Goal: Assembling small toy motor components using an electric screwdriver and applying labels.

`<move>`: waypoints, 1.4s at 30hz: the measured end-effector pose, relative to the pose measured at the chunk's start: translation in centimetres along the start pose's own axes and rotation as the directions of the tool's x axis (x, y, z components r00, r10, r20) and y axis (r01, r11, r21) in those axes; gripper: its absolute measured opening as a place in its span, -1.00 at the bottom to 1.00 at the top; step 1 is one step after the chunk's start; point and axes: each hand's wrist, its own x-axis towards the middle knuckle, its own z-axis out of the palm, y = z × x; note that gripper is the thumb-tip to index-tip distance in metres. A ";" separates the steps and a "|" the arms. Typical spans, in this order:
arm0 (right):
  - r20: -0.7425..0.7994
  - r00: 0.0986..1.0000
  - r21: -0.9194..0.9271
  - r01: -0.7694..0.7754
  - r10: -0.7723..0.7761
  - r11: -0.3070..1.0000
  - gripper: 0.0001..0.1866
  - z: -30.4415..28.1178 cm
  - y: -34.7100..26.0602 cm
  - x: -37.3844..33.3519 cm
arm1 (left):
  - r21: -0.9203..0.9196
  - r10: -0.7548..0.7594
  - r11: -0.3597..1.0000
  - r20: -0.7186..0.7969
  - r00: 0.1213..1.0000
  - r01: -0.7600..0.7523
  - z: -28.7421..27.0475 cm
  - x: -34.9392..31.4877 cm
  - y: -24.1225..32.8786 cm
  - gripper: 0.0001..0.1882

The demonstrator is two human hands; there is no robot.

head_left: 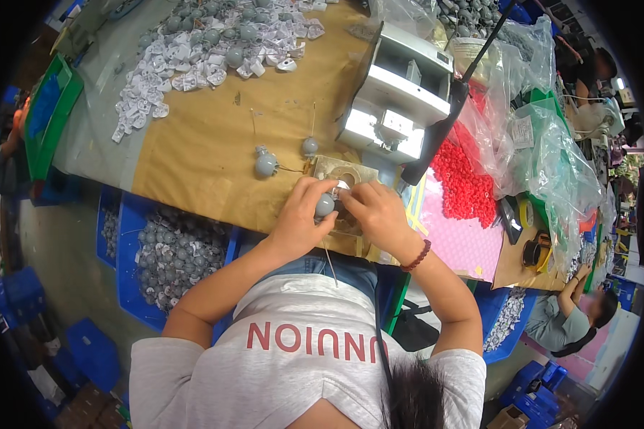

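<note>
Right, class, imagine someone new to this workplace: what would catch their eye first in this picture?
Probably the bright red pieces heaped on the pink sheet, to the right of the person's hands. Next might come the gray ball in the left hand near the middle, with the right hand close beside it. The spread of white pieces at the top left of the table also stands out.

A factory assembly workshop: small white parts [186,61] heaped at upper left, red pieces [461,182] right of centre, a blue crate [127,286] of grey balls [179,250] lower left, a co-worker [559,325] lower right.
</note>
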 end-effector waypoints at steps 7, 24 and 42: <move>0.132 0.991 -0.017 -0.018 0.020 1.000 -0.65 -0.5 -0.5 -0.2 | 0.506 0.251 0.817 0.121 0.960 -0.277 -0.5 1.3 0.4 -0.54; -0.065 0.724 0.670 -0.479 0.687 0.567 -0.71 2.7 1.1 -6.3 | 0.566 0.414 0.678 0.233 0.880 -0.469 -0.2 1.2 -2.1 -0.56; 0.107 0.787 0.603 -0.537 0.607 0.590 -0.67 2.4 1.4 -0.1 | 0.446 0.454 0.732 0.245 0.857 -0.515 -0.9 1.8 -2.6 -0.73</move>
